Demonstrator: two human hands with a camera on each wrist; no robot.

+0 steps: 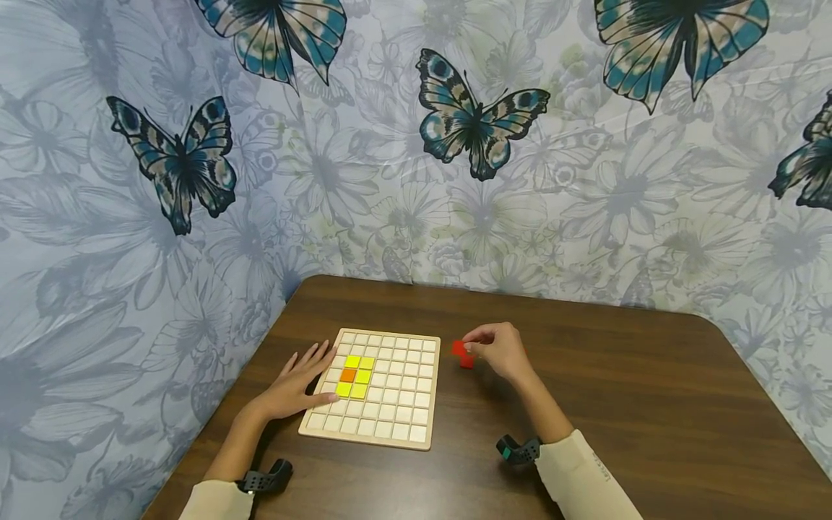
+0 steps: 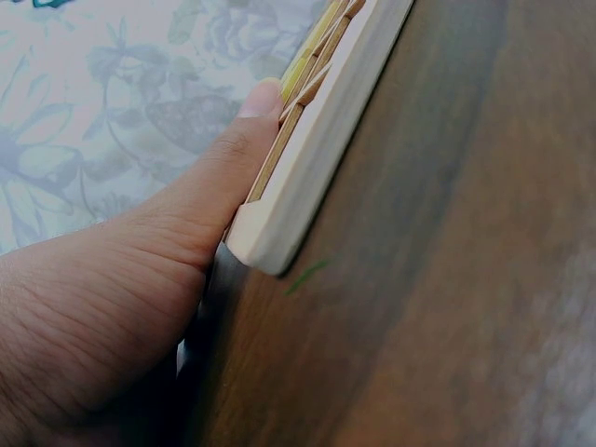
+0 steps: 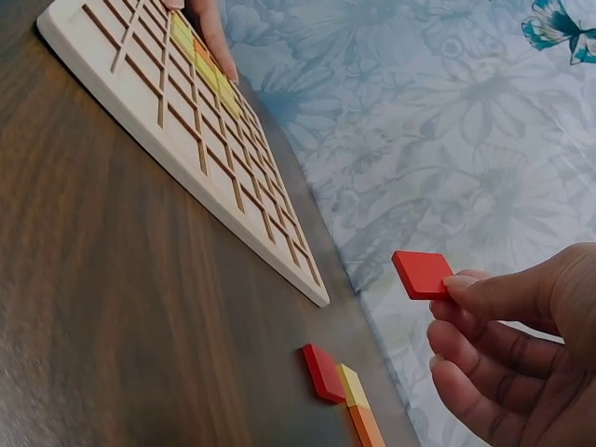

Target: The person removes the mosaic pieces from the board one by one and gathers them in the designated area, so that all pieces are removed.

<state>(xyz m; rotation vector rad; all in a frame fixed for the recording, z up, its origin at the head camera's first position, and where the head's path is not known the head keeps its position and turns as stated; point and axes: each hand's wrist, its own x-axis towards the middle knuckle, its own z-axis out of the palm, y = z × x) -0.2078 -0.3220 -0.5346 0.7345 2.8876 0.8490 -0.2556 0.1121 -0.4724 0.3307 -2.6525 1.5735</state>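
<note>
My right hand (image 1: 500,351) pinches a red square tile (image 3: 422,276) between thumb and fingertips, raised off the table to the right of a wooden grid board (image 1: 364,439). On the table below it lies another red tile (image 3: 323,373), beside a yellow tile (image 3: 352,385) and an orange tile (image 3: 367,426). My left hand (image 1: 295,383) rests along the board's left edge with fingers spread and straight, its thumb on the board. Several yellow tiles (image 1: 362,377) and one orange tile (image 1: 347,375) sit in the board's left cells.
Brown wood table (image 1: 624,390) stretches to the right of the board. A patterned cloth wall (image 1: 520,245) with butterflies stands behind it and on the left. Each wrist wears a black strap (image 1: 520,451).
</note>
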